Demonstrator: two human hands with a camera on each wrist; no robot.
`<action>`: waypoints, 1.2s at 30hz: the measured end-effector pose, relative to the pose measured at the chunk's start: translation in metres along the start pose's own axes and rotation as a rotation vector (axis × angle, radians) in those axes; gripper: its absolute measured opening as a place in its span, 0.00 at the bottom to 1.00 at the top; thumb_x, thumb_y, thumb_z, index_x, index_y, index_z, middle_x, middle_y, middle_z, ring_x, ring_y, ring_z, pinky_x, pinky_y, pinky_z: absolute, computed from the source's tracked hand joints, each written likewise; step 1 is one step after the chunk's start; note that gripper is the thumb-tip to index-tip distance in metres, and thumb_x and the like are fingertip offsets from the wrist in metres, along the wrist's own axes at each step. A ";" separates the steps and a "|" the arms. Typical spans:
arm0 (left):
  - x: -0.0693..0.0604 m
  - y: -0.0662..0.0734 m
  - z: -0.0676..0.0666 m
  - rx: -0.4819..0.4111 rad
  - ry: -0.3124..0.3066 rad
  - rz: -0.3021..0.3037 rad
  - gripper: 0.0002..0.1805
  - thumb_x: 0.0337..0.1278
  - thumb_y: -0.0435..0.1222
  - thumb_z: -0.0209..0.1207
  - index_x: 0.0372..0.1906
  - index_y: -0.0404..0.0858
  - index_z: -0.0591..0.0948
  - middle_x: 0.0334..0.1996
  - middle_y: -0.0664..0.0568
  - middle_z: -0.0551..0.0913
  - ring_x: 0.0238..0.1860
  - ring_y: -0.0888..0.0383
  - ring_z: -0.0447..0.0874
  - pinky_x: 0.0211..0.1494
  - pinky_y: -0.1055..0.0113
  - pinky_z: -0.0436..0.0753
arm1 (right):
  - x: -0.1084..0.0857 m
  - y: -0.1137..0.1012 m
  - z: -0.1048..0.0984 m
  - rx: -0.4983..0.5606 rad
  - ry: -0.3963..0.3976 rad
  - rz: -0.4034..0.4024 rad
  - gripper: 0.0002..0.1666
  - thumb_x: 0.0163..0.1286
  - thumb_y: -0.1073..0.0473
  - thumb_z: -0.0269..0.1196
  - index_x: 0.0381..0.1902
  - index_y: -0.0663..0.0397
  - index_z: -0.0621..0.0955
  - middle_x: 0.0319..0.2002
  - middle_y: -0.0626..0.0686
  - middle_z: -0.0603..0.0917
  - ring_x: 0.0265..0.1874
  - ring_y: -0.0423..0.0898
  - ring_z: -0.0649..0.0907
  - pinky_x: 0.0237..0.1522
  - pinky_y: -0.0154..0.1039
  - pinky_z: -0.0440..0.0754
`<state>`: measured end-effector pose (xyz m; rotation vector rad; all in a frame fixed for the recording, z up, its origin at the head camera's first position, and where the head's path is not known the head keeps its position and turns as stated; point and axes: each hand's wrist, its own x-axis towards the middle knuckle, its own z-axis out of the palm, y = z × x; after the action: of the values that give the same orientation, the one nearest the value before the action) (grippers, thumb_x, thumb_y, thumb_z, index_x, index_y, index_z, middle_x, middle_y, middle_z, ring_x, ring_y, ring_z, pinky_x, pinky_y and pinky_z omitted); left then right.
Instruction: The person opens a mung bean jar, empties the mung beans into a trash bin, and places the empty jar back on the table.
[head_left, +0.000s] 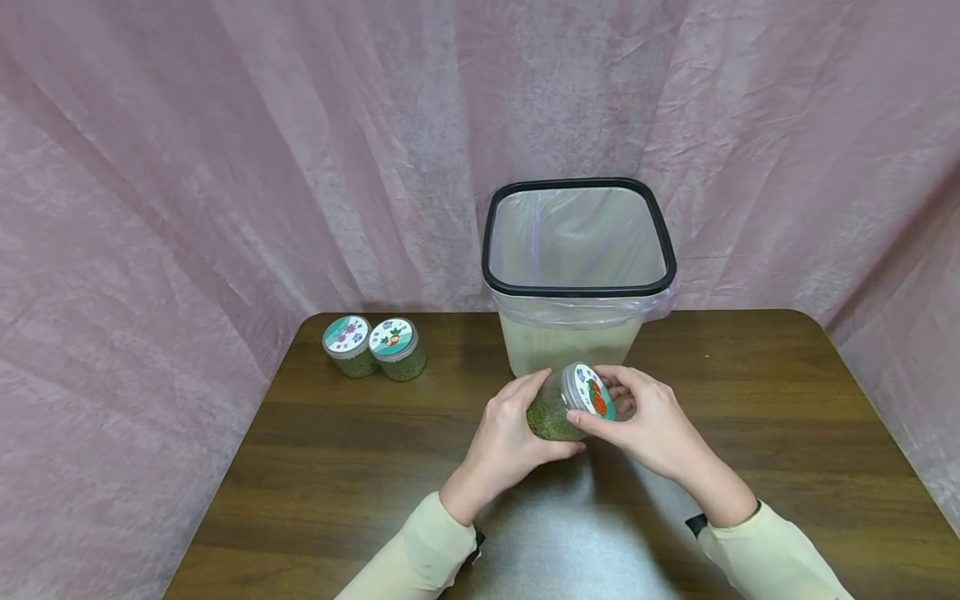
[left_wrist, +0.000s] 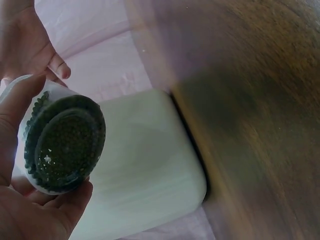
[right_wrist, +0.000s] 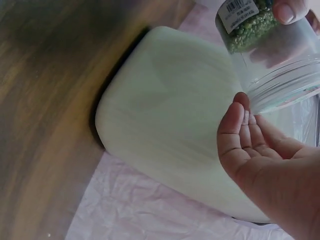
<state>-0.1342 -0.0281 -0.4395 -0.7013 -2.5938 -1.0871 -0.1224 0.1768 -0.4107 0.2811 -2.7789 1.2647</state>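
Observation:
A clear jar (head_left: 551,410) of green granules is tilted in front of the bin, its lid (head_left: 592,392) with a red picture facing right. My left hand (head_left: 501,433) grips the jar's body; in the left wrist view the thumb and fingers of that hand (left_wrist: 30,200) lie round the jar (left_wrist: 65,145), whose base faces the camera. My right hand (head_left: 652,425) is at the lid, thumb at its near edge and fingers at its far side. In the right wrist view the right hand's fingertips (right_wrist: 240,102) are beside the lid end of the jar (right_wrist: 255,45).
Behind the jar stands a pale bin (head_left: 570,333) with a black rim (head_left: 581,292) and a clear liner bag. Two more lidded jars, one (head_left: 348,343) beside the other (head_left: 399,348), stand at the table's back left. A pink curtain (head_left: 375,150) hangs behind the wooden table (head_left: 315,467).

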 end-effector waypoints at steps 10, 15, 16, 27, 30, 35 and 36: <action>-0.001 -0.001 0.001 0.018 0.029 0.017 0.49 0.26 0.56 0.74 0.62 0.42 0.72 0.55 0.57 0.75 0.55 0.61 0.75 0.55 0.66 0.79 | -0.001 0.004 -0.002 -0.015 -0.003 -0.113 0.48 0.45 0.33 0.70 0.64 0.40 0.69 0.51 0.38 0.76 0.41 0.38 0.76 0.43 0.41 0.77; -0.001 0.000 0.002 0.026 0.018 -0.003 0.51 0.23 0.57 0.74 0.62 0.42 0.71 0.56 0.57 0.75 0.55 0.62 0.75 0.56 0.66 0.79 | -0.001 0.002 -0.004 -0.001 -0.007 -0.021 0.43 0.45 0.30 0.68 0.57 0.41 0.73 0.43 0.40 0.78 0.36 0.38 0.79 0.38 0.39 0.80; -0.001 0.000 0.002 0.029 0.014 -0.003 0.51 0.23 0.57 0.74 0.62 0.42 0.71 0.56 0.57 0.75 0.55 0.62 0.74 0.56 0.66 0.79 | 0.000 0.002 -0.004 0.004 -0.011 -0.017 0.41 0.45 0.31 0.68 0.56 0.40 0.74 0.43 0.40 0.79 0.35 0.38 0.80 0.36 0.38 0.81; 0.003 0.002 0.000 0.055 0.024 0.015 0.51 0.24 0.56 0.74 0.62 0.43 0.71 0.56 0.57 0.75 0.55 0.62 0.74 0.56 0.66 0.79 | 0.002 0.002 -0.006 0.018 -0.039 -0.016 0.40 0.48 0.33 0.68 0.56 0.42 0.72 0.43 0.42 0.79 0.36 0.40 0.80 0.36 0.37 0.80; 0.004 0.002 -0.001 0.059 0.023 0.013 0.51 0.23 0.57 0.74 0.62 0.43 0.71 0.56 0.58 0.75 0.56 0.62 0.74 0.56 0.66 0.78 | 0.002 0.002 -0.006 0.033 -0.030 0.015 0.38 0.48 0.32 0.68 0.53 0.42 0.74 0.40 0.43 0.80 0.33 0.39 0.81 0.33 0.35 0.81; 0.003 0.001 -0.001 0.061 0.032 0.005 0.50 0.24 0.56 0.75 0.62 0.43 0.71 0.56 0.57 0.75 0.55 0.61 0.75 0.56 0.65 0.78 | 0.002 0.004 -0.006 0.065 -0.054 -0.060 0.42 0.51 0.38 0.69 0.62 0.46 0.71 0.48 0.45 0.80 0.39 0.41 0.82 0.42 0.42 0.82; 0.003 0.001 -0.001 0.062 0.035 0.004 0.50 0.24 0.56 0.75 0.62 0.43 0.71 0.56 0.57 0.75 0.55 0.61 0.75 0.56 0.64 0.78 | 0.002 0.004 -0.006 0.070 -0.059 -0.082 0.43 0.52 0.39 0.69 0.63 0.47 0.69 0.50 0.46 0.80 0.40 0.43 0.83 0.44 0.44 0.82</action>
<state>-0.1366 -0.0272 -0.4369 -0.6676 -2.5835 -1.0040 -0.1255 0.1837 -0.4093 0.4390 -2.7439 1.3570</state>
